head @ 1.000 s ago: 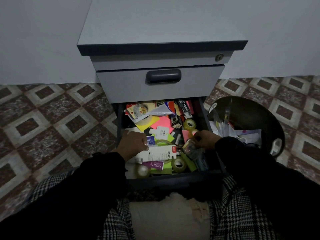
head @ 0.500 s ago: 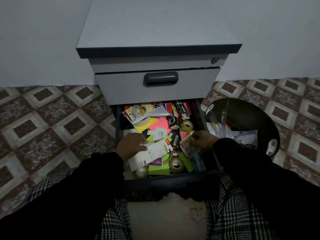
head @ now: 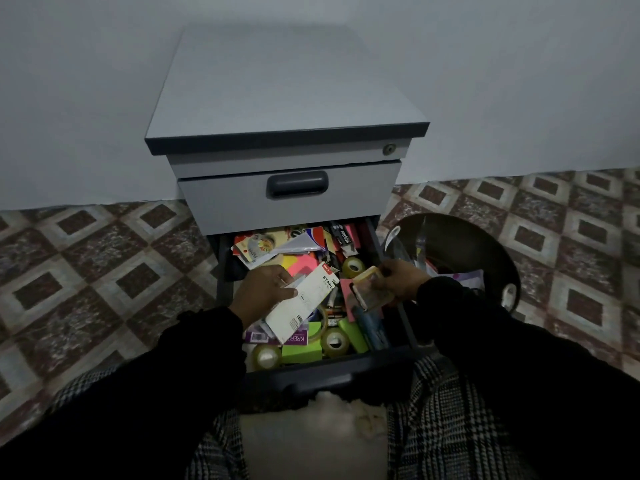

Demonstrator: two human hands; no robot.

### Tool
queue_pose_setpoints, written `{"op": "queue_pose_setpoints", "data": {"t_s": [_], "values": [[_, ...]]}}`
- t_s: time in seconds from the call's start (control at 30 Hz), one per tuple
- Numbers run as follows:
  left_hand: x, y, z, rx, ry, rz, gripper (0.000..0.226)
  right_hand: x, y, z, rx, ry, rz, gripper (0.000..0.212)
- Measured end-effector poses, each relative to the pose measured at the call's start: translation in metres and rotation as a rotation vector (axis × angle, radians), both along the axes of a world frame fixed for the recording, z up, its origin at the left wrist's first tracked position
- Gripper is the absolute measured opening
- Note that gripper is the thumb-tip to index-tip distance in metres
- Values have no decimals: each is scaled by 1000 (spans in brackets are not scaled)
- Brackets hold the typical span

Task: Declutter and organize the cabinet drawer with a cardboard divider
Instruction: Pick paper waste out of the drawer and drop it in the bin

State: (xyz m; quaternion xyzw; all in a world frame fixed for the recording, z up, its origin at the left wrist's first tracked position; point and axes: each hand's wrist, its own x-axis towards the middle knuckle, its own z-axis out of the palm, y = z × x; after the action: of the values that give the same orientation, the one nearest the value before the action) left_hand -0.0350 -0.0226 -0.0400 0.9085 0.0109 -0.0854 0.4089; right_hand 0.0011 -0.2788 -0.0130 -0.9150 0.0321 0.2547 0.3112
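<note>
The open lower drawer [head: 346, 370] of the grey cabinet [head: 287, 98] is crammed with stationery: tape rolls [head: 335, 342], green sticky-note blocks [head: 301, 353], pink notes [head: 302, 264], a stapler box [head: 343, 233] and papers. My left hand [head: 265, 294] grips a white staples package [head: 302, 304], lifted and tilted above the drawer's middle. At the drawer's right side my right hand [head: 403, 280] holds a small clear packet with yellowish contents [head: 369, 292].
A dark round bin [head: 485, 251] holding plastic and paper scraps stands right of the cabinet on the patterned tile floor [head: 86, 258]. The upper drawer [head: 291, 199] is closed. My checked-trouser legs and a pale cloth [head: 311, 441] lie below the drawer front.
My left hand has raised the white staples package out of the pile and tilted it. My right hand has lifted the clear packet slightly, up and to the right. The camera has tilted upward.
</note>
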Motion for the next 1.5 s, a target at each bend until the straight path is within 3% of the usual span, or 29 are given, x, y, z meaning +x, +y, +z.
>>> {"op": "queue_pose_setpoints", "data": {"t_s": [0.17,0.3,0.6,0.8,1.13,1.5], "values": [[14,-44,19,-4,-11,-50,19,2,-35,18,99,-19,-94,9],[35,-91,28,-40,-21,-115,17,9,-75,28,108,-22,-198,25],[76,-187,19,-61,-42,-183,14,26,-151,25,-28,-30,-320,30],[99,-218,1,-127,42,-216,14,38,-173,11,-77,-18,-363,34],[90,-198,0,-196,125,-253,12,42,-143,19,-97,66,-233,24],[43,-85,14,-127,98,-214,11,22,-48,39,-54,43,-2,20]]}}
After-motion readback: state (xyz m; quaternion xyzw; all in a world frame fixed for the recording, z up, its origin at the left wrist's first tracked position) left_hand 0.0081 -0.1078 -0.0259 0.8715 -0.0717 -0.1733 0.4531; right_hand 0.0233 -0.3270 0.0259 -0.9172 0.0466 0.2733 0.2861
